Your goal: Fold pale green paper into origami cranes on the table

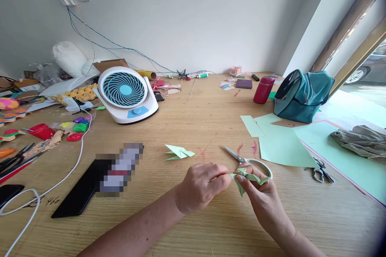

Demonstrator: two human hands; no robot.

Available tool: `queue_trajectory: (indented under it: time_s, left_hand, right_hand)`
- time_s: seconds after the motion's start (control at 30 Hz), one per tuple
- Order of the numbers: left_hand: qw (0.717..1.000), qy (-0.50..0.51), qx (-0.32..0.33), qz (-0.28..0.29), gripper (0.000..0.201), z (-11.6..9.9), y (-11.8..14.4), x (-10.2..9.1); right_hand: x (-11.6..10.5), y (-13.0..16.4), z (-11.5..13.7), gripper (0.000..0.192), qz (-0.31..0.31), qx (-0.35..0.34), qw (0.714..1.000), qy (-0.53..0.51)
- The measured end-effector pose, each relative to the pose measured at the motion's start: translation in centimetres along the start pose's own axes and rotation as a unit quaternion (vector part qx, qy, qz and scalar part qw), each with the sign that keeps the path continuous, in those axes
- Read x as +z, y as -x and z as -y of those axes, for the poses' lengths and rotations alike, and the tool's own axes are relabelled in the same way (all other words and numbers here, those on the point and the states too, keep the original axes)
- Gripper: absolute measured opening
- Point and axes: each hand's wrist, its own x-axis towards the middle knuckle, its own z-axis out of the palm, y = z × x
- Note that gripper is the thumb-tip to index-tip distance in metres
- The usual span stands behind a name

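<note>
Between my two hands is a folded green paper piece with several pointed flaps, held above the table. My left hand pinches its left tip between thumb and bent forefinger. Thumb and fingers of my right hand grip its middle, and a folded strip sticks out to the right. Another folded green paper figure with pointed ends lies on the table ahead of my left hand. Just beyond my right hand lie scissors with white handles; that hand partly covers them.
Green paper sheets and small metal scissors lie to the right. Farther back are a red flask and a teal bag. A white fan, a black phone-like slab and a white cable occupy the left.
</note>
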Motion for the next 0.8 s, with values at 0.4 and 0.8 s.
queue_trajectory:
  time_s: [0.4, 0.8]
  left_hand:
    - [0.998, 0.041, -0.042, -0.026, 0.016, 0.0, 0.8, 1.3]
    - [0.935, 0.242, -0.259, 0.015, 0.022, -1.6, -0.5, 0.8]
  right_hand:
    - [0.3, -0.2, 0.4, 0.023, 0.002, -0.038, 0.999, 0.035]
    - [-0.1, -0.2, 1.0, 0.017, -0.013, -0.088, 0.988, 0.124]
